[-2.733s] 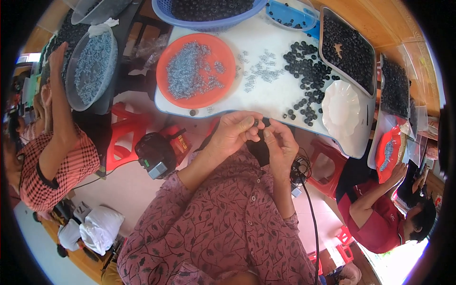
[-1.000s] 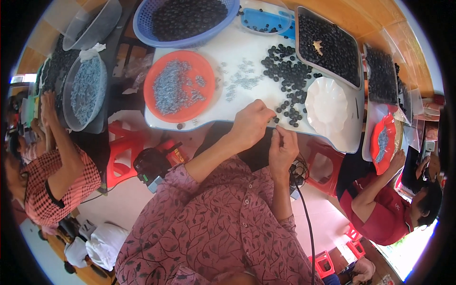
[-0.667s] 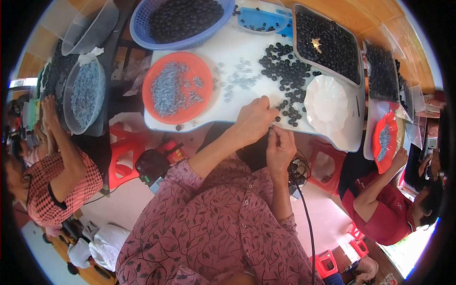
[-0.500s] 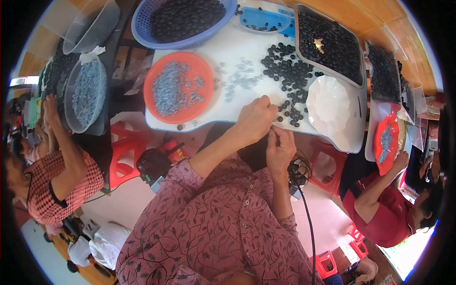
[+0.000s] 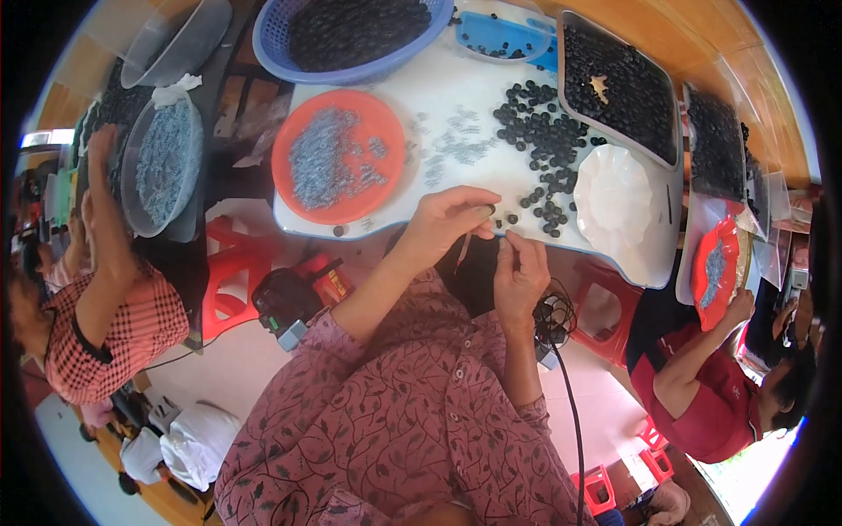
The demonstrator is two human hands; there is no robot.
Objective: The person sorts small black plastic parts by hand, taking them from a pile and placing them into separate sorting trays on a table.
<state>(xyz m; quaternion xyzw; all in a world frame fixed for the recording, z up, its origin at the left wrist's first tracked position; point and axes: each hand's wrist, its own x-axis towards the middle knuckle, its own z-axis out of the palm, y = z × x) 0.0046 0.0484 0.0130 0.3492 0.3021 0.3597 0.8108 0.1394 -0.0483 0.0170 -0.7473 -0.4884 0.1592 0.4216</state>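
Note:
My left hand [image 5: 449, 223] is over the front edge of the white table, its thumb and forefinger closed on a small round black cap [image 5: 488, 210]. A thin reddish stick-like piece [image 5: 464, 251] shows below its fingers; how it is held is unclear. Just to the right, my right hand [image 5: 520, 273] rests at the table edge with thumb and fingertips pinched together, and whatever they hold is hidden. Loose black caps [image 5: 539, 131] spread over the table beyond my hands. An orange-red round dish [image 5: 392, 145] to the left bears a heap of small grey spring-like metal pieces [image 5: 326, 162].
A white scalloped plate [image 5: 614, 197] lies right of the caps. Behind stand a blue basket [image 5: 265, 48] and a metal tray [image 5: 675, 145], both full of black pieces. More grey pieces [image 5: 460, 140] are scattered mid-table. Co-workers sit left [image 5: 114, 324] and right [image 5: 702, 386].
My left hand has drawn back slightly left and turned, and the black cap now shows in its fingers. My right hand has barely moved. The view has shifted a little.

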